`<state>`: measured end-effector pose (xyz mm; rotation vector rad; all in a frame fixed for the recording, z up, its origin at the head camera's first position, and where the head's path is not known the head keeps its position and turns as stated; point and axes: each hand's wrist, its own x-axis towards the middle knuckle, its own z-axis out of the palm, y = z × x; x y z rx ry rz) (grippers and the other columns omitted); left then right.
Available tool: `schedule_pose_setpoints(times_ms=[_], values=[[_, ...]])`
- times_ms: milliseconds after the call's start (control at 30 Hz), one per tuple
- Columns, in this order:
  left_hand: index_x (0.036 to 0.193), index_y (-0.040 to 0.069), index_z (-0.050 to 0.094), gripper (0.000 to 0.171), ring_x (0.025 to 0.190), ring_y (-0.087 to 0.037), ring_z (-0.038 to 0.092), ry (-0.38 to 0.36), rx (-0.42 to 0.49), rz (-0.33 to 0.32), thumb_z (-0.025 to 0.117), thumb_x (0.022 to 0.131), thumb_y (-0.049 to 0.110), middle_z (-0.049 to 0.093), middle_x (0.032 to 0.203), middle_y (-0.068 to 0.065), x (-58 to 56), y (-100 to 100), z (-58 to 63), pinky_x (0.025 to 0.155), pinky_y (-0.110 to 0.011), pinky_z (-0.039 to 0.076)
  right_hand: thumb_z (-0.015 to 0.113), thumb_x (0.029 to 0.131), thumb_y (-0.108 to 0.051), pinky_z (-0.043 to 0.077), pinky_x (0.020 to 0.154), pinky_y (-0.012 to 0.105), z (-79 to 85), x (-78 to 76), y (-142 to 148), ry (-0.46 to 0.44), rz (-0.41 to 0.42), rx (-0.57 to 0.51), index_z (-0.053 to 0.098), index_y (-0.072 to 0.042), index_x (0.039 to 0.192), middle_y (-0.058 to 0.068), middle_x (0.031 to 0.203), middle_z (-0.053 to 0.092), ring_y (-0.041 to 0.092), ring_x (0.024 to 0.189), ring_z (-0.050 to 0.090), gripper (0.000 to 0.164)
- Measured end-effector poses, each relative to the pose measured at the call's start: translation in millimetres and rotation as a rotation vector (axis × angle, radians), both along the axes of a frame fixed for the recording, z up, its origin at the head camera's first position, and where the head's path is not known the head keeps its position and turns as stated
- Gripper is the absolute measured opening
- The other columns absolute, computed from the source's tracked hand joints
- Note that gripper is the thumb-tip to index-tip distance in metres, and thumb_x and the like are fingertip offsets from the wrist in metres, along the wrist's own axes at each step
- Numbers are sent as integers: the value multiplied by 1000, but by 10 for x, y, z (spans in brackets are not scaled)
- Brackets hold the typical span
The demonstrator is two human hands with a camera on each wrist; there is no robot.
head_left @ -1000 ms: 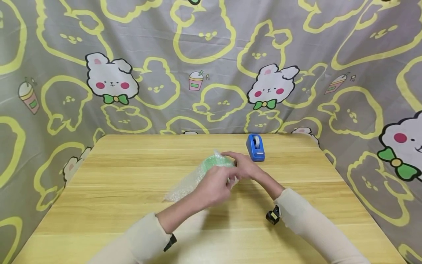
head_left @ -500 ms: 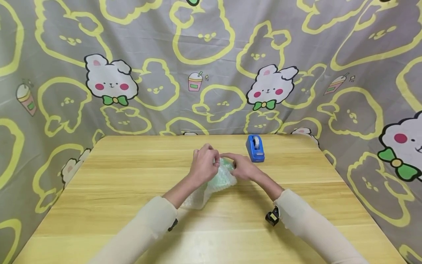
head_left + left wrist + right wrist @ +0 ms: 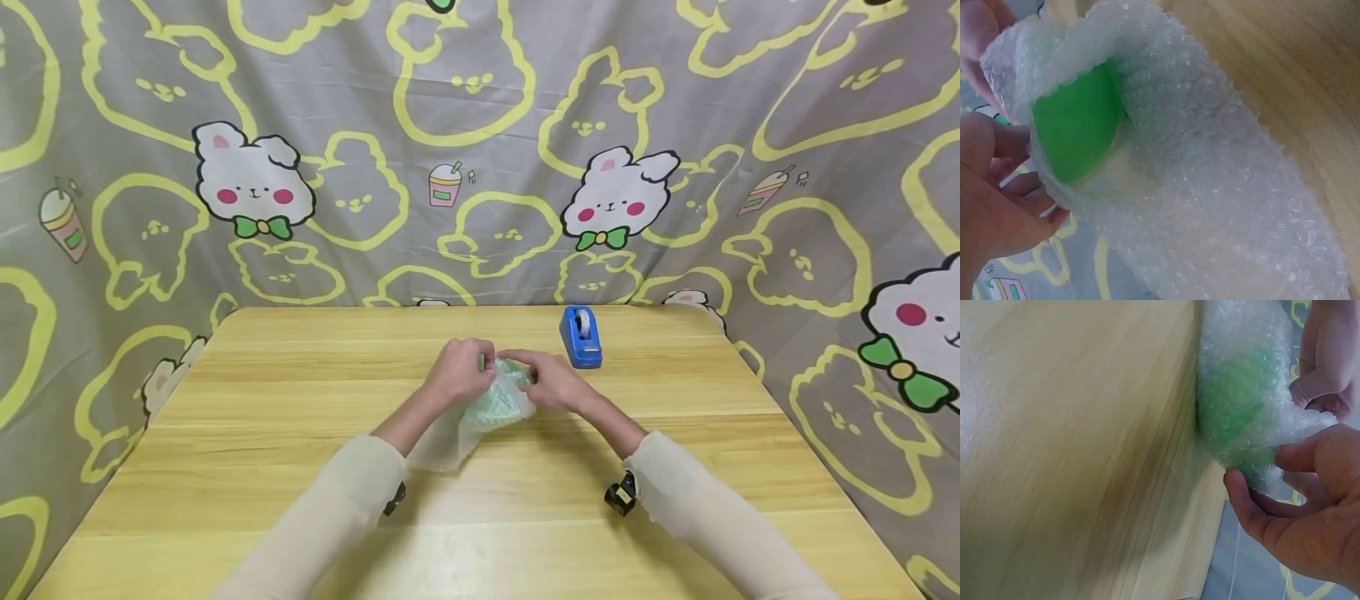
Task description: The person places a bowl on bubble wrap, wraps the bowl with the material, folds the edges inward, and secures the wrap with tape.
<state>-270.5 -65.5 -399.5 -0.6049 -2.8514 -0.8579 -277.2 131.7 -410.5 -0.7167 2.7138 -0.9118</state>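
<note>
A sheet of bubble wrap (image 3: 442,442) lies around a smooth green object (image 3: 1079,128) with a curved edge. Most of the object is covered, so its kind cannot be told. My left hand (image 3: 459,372) pinches the wrap's edge at the far left side of the bundle. On the other side, my right hand (image 3: 557,382) grips the wrapped end between thumb and fingers, clearest in the right wrist view. A loose flap of wrap hangs toward the front left, and the left wrist view looks into this open end.
A blue tape dispenser (image 3: 582,337) with a roll of tape stands behind my right hand on the wooden table (image 3: 262,400). Patterned grey curtains (image 3: 337,100) surround the table's back and sides.
My left hand has gone from the near side of the bundle to its far left, folding wrap across the green object. The right hand stays almost in place.
</note>
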Motion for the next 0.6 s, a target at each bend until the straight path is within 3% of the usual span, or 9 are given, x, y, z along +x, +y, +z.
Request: schedule_pose_setpoints(times_ms=[167,300,367,433,533,600], values=[[70,13,67,15,60,-13,48,-8,7,48,70,82,4,69,77,-4,-22,12,1,55,-23,40,62,96,-4,29,50,22,7,31,13,-13,-3,-6,49,-19,152,-3,62,37,11,52,34,59],[71,12,71,13,63,-15,54,-6,11,81,74,81,4,74,85,-7,-23,32,9,58,-25,46,57,101,-12,31,51,24,19,56,15,-58,-52,-42,50,-21,151,3,66,45,11,52,33,51],[72,12,73,11,69,-18,59,-2,6,93,75,80,5,76,88,-8,-20,41,14,66,-30,52,54,104,-17,33,53,25,31,64,14,-101,-90,-70,51,-22,150,12,79,60,13,54,32,47],[73,11,75,9,76,-22,65,2,3,103,76,80,5,77,91,-9,-15,50,16,74,-35,57,52,105,-20,37,57,26,49,68,12,-157,-126,-104,52,-22,150,21,109,69,12,62,41,45],[74,11,76,8,86,-25,69,12,-6,119,77,79,5,78,93,-9,-8,60,9,83,-40,58,49,108,-24,45,64,29,79,67,17,-279,-158,-177,48,-18,153,23,133,62,14,71,48,45],[74,10,77,9,85,-25,70,18,-3,124,77,79,3,78,93,-9,-1,66,4,83,-40,59,49,108,-31,51,74,34,103,67,29,-362,-147,-206,41,-15,156,22,134,61,15,79,55,52]])
